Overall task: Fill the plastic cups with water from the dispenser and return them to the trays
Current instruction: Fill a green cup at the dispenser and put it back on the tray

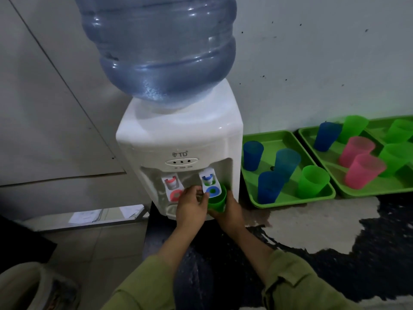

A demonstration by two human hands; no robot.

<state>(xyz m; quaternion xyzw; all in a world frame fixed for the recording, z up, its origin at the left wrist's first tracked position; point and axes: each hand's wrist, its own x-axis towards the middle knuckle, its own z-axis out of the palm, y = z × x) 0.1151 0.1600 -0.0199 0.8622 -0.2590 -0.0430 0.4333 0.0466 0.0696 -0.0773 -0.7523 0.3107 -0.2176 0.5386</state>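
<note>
Here, green plastic cup (216,203) beneath blue tap (209,179).

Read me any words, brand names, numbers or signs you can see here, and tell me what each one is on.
"TD", with a small logo mark to its left: on the front of the white water dispenser.
Small labels under the three indicator lights: too small and blurred to read.
Papers on the low shelf to the left: print too blurred to read.
</note>
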